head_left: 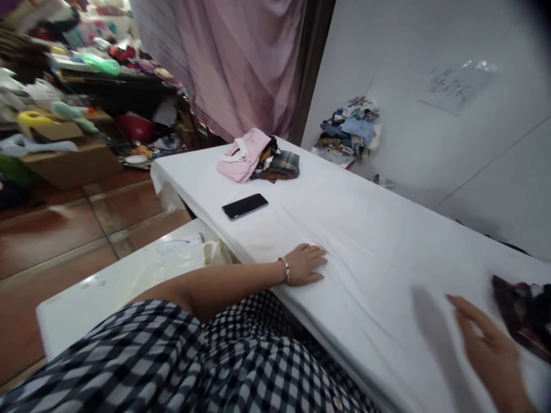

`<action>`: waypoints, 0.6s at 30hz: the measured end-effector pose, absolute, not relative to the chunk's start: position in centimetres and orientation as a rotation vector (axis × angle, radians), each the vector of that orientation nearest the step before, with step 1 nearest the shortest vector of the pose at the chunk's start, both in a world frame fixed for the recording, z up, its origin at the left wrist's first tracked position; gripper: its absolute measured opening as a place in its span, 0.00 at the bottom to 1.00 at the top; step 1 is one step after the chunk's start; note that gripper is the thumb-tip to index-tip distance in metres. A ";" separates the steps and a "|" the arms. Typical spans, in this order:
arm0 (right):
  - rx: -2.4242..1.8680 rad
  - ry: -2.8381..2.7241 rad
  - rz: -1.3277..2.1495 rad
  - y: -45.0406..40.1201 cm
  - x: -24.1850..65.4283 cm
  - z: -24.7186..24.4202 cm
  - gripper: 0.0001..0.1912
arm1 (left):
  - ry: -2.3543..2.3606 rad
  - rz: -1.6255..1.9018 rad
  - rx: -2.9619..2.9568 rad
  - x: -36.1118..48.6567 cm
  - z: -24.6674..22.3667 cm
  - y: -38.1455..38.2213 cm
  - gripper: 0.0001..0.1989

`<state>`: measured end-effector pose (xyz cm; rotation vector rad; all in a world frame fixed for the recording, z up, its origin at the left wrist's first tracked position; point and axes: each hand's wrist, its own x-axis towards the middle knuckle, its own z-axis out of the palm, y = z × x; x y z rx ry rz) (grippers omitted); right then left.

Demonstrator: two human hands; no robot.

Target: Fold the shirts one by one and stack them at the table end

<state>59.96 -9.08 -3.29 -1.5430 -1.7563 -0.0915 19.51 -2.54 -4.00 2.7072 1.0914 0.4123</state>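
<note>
Head view: left hand (305, 265) on tablecloth (344, 212), right hand (484, 338) above, grips unclenched; wall sign (454, 89) illegible.

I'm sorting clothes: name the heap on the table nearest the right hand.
The dark heap, close by the right hand; the pink and plaid heap lies far off, past the phone.

Phone (245, 206) on table (365, 223); clothes (248, 156) behind it — cloth bundle (523, 314) far right.

Wall sheet (454, 90): handwritten-looking marks, too blurred to read
Sheet's place: right of the pink curtain (241, 63)
</note>
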 end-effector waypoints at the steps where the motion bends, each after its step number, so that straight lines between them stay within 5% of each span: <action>1: -1.457 -1.826 -0.040 -9.5 58.2 -3.5 0.15 | 1.087 0.417 2.690 19.5 -3.9 -2.6 0.24; 9: -1.044 -2.207 0.412 -7.7 42.3 -2.4 0.14 | 0.979 0.802 1.809 19.5 -2.9 -2.1 0.11; 14: -1.058 -2.173 0.521 -6.3 39.5 -1.5 0.14 | 0.968 0.906 1.263 17.9 -1.0 -0.2 0.21; 18: -1.095 -2.205 0.552 -4.4 38.0 -2.2 0.14 | 0.820 0.948 0.722 14.1 0.8 1.4 0.18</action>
